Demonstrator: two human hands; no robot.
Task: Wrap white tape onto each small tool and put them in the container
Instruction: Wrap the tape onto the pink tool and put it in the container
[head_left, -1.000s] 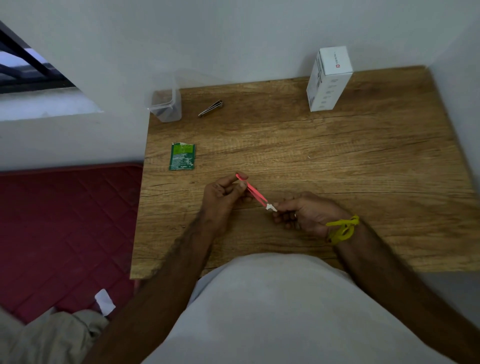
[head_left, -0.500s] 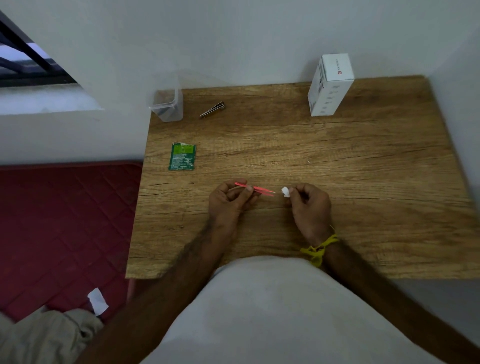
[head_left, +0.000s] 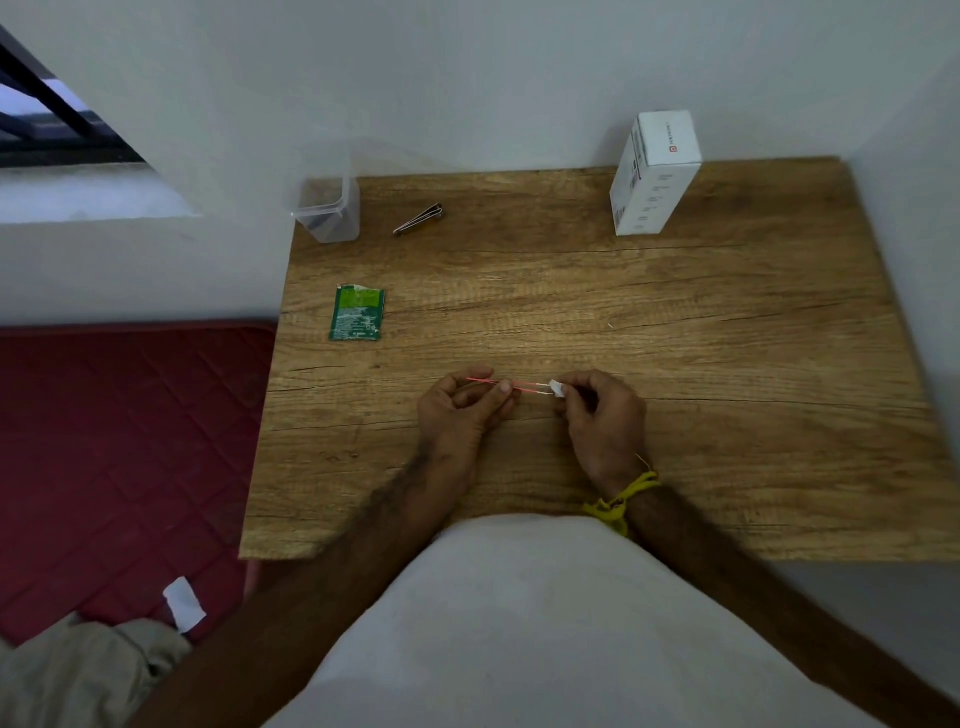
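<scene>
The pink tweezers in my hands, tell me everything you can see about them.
The pink tweezers are thin, with two slim pink arms that look like plastic and run to pale, whitish tips. They lie roughly level above the wooden table, tips pointing toward the right hand. The left hand pinches them near the middle, the joined end sticking out past the fingers. At the tips, the right hand pinches a small piece of white tape against them. The arms stand slightly apart.
</scene>
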